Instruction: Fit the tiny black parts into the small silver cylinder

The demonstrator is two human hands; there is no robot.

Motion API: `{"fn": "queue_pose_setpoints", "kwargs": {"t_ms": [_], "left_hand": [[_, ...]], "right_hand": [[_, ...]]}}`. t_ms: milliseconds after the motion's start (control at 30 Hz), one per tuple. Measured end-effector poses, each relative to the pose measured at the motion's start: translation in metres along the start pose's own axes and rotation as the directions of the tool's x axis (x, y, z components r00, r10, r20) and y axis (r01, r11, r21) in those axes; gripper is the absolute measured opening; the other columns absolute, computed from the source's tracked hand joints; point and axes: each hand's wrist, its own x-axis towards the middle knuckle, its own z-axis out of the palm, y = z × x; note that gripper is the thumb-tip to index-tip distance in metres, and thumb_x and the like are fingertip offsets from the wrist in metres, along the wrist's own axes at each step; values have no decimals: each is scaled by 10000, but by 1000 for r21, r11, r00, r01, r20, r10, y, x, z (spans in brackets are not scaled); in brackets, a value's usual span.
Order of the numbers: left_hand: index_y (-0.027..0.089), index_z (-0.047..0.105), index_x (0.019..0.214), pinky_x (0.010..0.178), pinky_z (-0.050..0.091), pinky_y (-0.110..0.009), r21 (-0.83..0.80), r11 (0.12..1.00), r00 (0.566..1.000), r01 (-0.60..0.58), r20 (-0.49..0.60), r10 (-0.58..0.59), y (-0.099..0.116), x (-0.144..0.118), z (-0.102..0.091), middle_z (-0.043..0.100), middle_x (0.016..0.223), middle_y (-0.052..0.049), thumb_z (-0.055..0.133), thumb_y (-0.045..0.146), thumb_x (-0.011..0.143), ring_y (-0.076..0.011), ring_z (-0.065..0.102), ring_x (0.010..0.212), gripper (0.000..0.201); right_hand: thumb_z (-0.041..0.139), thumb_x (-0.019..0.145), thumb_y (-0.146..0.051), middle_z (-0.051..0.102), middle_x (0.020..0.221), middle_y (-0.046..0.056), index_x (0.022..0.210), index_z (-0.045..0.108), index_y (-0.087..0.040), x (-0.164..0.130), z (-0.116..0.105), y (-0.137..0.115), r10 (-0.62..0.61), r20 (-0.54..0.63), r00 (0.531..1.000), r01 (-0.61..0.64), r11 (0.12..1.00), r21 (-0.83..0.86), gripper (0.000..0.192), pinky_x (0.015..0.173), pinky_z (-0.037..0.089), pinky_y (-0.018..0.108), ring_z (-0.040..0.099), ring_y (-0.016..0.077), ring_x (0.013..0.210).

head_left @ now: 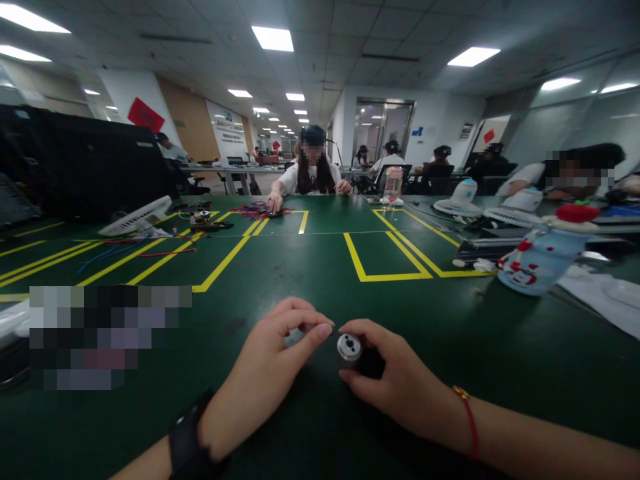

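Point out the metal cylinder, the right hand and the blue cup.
Metal cylinder [349, 350], head view: its top face.
Right hand [404, 375], head view: back of the hand.
Blue cup [543, 259], head view: its side wall.

Left grip [273, 350] pinched, thumb against forefinger; right grip [397, 373] curved, thumb below forefinger

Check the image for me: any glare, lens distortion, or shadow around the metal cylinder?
Head view, top: ceiling lights burn out white; head view, middle: tabletop carries a soft sheen; head view, right: blue cup leans outward, probably lens stretch; head view, centre: metal cylinder has a legible top, but the space between it and the right hand is dark.
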Motion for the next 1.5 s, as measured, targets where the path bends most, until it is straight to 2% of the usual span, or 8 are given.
{"fn": "queue_pose_setpoints", "kwargs": {"t_ms": [400,567,833,967,1067,1267,1367,1500], "left_hand": [[370,717,973,881,389,-375,218,976,977,18,203,-63,-34,-4,8,643,1032,3,599,396,826,-221,546,990,190],[307,670,1097,908,413,-331,51,992,975,113,188,-121,-42,-7,-20,629,1090,-15,522,420,866,-200,575,999,296],[272,676,1042,880,427,-360,-106,939,943,326,110,-315,-42,-14,-39,681,1050,-17,505,498,845,-245,604,998,346],[285,667,1070,856,436,-333,-176,911,928,372,96,-361,-32,-15,-34,699,1034,0,530,490,830,-234,612,994,344],[289,664,1080,838,439,-322,-192,899,919,393,68,-387,-32,-15,-33,701,1036,2,528,490,831,-232,616,987,348],[274,687,1042,934,399,-365,-148,927,939,344,47,-341,-37,-15,-35,693,1069,-12,531,469,831,-253,590,1040,327],[279,690,1035,928,407,-372,-127,931,939,343,60,-338,-38,-15,-37,701,1052,-6,530,473,828,-258,596,1030,326],[273,681,1047,875,437,-361,-135,914,924,382,76,-375,-37,-16,-37,709,1012,-5,516,499,828,-259,615,989,355]], "right_hand": [[608,767,-329,563,1148,-19,1208,455,-306,-4,-6,10,13,-13,1000,-15,990,-139,467,923,446,256,543,101,1029],[559,788,-446,581,1127,34,1217,440,-266,-31,-70,46,94,-284,954,-200,906,-372,480,856,487,306,591,153,959],[508,752,-624,608,1020,128,1146,482,-290,-111,-181,123,331,-636,697,-694,535,-482,517,668,476,358,628,229,775],[559,707,-625,486,1250,194,1268,418,-202,-94,-161,103,-43,-579,814,-508,431,-746,717,930,360,491,448,376,1168],[563,769,-502,458,1311,82,1261,452,-260,-60,-109,65,-231,-278,932,-104,565,-819,560,991,310,485,404,296,1212],[547,830,-435,565,1163,-5,1068,620,-351,4,2,-3,-100,113,989,143,853,-503,262,895,332,413,450,210,1065],[485,879,-390,631,947,-20,878,653,-305,16,3,-9,-79,128,989,131,874,-467,189,835,336,390,497,169,935],[464,880,-391,636,953,18,947,629,-261,-5,-63,7,-118,-103,988,30,791,-611,220,803,380,363,544,159,892]]}}
